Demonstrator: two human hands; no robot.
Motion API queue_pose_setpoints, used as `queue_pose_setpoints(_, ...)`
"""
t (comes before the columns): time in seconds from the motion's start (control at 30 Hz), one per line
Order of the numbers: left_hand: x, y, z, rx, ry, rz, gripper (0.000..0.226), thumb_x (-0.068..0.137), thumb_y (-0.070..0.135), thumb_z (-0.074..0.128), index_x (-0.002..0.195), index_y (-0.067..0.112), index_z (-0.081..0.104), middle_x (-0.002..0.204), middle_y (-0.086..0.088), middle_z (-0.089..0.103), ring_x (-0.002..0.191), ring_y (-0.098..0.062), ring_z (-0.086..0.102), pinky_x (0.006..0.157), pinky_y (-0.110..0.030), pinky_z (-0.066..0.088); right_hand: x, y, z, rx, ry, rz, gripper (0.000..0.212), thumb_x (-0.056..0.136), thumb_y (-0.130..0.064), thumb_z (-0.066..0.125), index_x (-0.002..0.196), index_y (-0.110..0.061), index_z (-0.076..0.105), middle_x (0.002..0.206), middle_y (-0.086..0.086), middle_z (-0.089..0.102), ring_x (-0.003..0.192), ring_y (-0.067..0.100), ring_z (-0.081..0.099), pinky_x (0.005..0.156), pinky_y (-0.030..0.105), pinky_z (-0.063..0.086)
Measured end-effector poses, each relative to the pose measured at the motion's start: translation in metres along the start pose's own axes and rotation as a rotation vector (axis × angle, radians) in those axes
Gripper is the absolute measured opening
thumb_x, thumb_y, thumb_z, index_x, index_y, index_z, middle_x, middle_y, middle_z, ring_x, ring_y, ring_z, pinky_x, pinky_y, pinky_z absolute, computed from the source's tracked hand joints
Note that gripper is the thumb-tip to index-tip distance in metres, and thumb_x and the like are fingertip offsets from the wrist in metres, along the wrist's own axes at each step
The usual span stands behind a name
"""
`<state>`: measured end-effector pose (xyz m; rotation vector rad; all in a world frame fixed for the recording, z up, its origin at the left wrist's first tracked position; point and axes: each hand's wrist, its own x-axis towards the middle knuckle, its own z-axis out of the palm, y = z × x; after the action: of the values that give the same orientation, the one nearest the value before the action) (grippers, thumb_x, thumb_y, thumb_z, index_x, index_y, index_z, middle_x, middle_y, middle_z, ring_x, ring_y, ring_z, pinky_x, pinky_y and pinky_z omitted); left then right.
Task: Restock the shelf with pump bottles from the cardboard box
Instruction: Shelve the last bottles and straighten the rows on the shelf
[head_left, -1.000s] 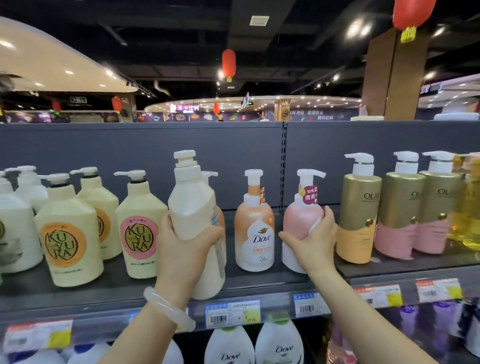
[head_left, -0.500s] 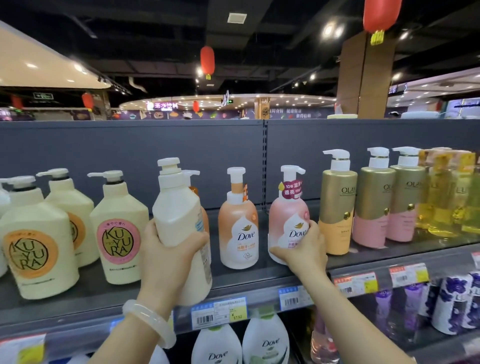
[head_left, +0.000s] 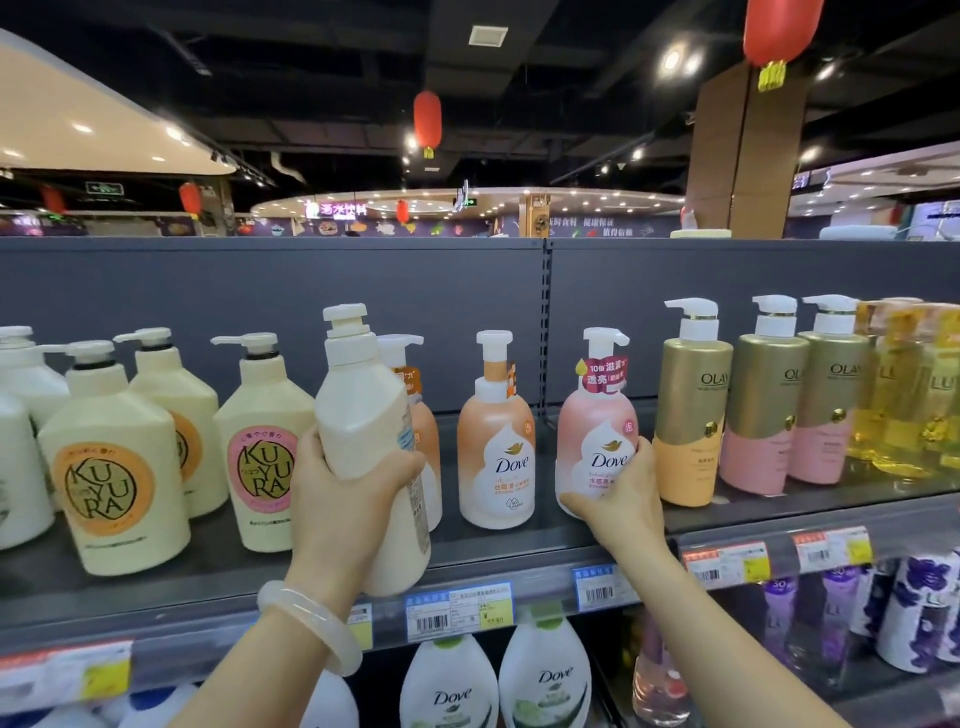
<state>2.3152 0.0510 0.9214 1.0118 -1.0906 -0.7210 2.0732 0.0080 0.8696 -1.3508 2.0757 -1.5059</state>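
Observation:
My left hand (head_left: 343, 499) grips a tall cream pump bottle (head_left: 363, 410), its label turned away, held upright over the front edge of the grey top shelf (head_left: 234, 577). My right hand (head_left: 621, 499) is wrapped around the lower right of a pink Dove pump bottle (head_left: 595, 415) that stands on the shelf with its label facing me. An orange Dove pump bottle (head_left: 496, 441) stands between the two. A second orange bottle (head_left: 423, 431) is partly hidden behind the cream one. The cardboard box is out of view.
Cream Kuyura pump bottles (head_left: 111, 467) fill the shelf to the left. Gold Olay bottles (head_left: 691, 405) and yellow bottles (head_left: 904, 384) stand to the right. Price tags (head_left: 460, 616) line the shelf edge. White Dove bottles (head_left: 545, 675) and purple bottles (head_left: 914, 613) sit below.
The pink Dove bottle has been turned under my right hand so its label now faces me. My left hand still holds the cream bottle in about the same place.

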Motion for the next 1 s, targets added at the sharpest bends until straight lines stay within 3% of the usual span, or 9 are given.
queue_pose_setpoints(0.1,0.001,0.000,-0.010,0.007,0.026,0.004,0.070,0.045,0.027,0.078,0.110,0.022,0.052,0.100,0.002,0.064,0.091,-0.019,0.064,0.076,-0.044,0.055,-0.025,-0.004,0.005,-0.084,0.174,-0.244,0.106,0.060,-0.017,0.086,0.144,-0.003,0.023,0.146,0.018,0.032,0.137,0.034,0.029,0.113,0.048,0.026)
queue_pose_setpoints(0.2,0.004,0.000,-0.021,0.022,0.070,0.022,0.062,0.049,0.025,0.083,0.102,0.028,0.051,0.097,0.006,0.062,0.091,-0.018,0.063,0.074,-0.041,0.052,-0.065,-0.025,0.021,0.110,0.199,-0.637,0.067,0.071,-0.011,0.078,0.129,-0.001,0.047,0.132,0.014,0.048,0.128,0.019,0.040,0.108,0.038,0.034)
queue_pose_setpoints(0.27,0.005,0.000,-0.029,0.041,0.103,0.032,0.063,0.051,0.023,0.084,0.104,0.026,0.050,0.099,0.004,0.061,0.093,-0.019,0.062,0.074,-0.039,0.051,-0.091,-0.048,0.033,0.256,-0.119,-0.695,0.054,0.074,-0.017,0.070,0.123,-0.016,0.049,0.122,0.000,0.049,0.115,0.001,0.043,0.101,0.020,0.037)
queue_pose_setpoints(0.37,0.004,0.001,-0.039,0.053,0.150,0.033,0.068,0.047,0.027,0.077,0.110,0.022,0.050,0.097,0.004,0.063,0.090,-0.018,0.063,0.069,-0.036,0.052,-0.125,-0.081,0.055,0.304,-0.670,-0.628,0.072,0.072,-0.024,0.062,0.131,-0.040,0.023,0.136,-0.016,0.031,0.124,-0.014,0.029,0.096,-0.003,0.025)
queue_pose_setpoints(0.47,0.004,0.001,-0.050,0.066,0.176,0.016,0.065,0.047,0.026,0.076,0.107,0.022,0.053,0.094,0.003,0.066,0.088,-0.020,0.066,0.073,-0.043,0.055,-0.145,-0.098,0.075,0.402,-0.870,-0.563,0.088,0.068,-0.015,0.063,0.136,-0.044,0.016,0.142,-0.018,0.030,0.131,-0.007,0.031,0.100,0.007,0.035)
queue_pose_setpoints(0.6,0.005,0.003,-0.067,0.079,0.244,0.015,0.064,0.049,0.024,0.077,0.109,0.022,0.052,0.093,0.009,0.065,0.085,-0.013,0.065,0.072,-0.036,0.053,-0.162,-0.113,0.090,0.411,-0.841,-0.524,0.101,0.066,-0.022,0.075,0.144,-0.035,0.012,0.141,-0.011,0.034,0.133,0.004,0.035,0.109,0.035,0.039)
queue_pose_setpoints(0.83,0.009,-0.002,-0.104,0.144,0.345,0.043,0.061,0.054,0.023,0.079,0.107,0.028,0.048,0.088,0.016,0.060,0.081,-0.004,0.060,0.061,-0.024,0.043,-0.190,-0.130,0.111,0.337,-0.794,-0.562,0.109,0.062,-0.040,0.079,0.146,-0.032,0.011,0.145,-0.015,0.024,0.136,0.000,0.024,0.113,0.025,0.030)
queue_pose_setpoints(0.9,0.016,-0.003,-0.120,0.180,0.395,0.058,0.068,0.054,0.023,0.079,0.114,0.025,0.048,0.094,0.014,0.058,0.084,-0.010,0.058,0.069,-0.027,0.042,-0.193,-0.128,0.114,0.288,-0.780,-0.611,0.106,0.066,-0.040,0.079,0.146,-0.033,0.011,0.143,-0.019,0.021,0.134,-0.003,0.022,0.109,0.016,0.026)
queue_pose_setpoints(1.0,0.032,-0.007,-0.144,0.219,0.498,0.043,0.073,0.060,0.019,0.080,0.125,0.017,0.045,0.108,0.003,0.058,0.096,-0.021,0.054,0.080,-0.033,0.040,-0.190,-0.122,0.113,0.227,-0.741,-0.627,0.090,0.075,-0.035,0.072,0.144,-0.035,0.015,0.139,-0.021,0.022,0.132,-0.002,0.022,0.106,0.017,0.022)
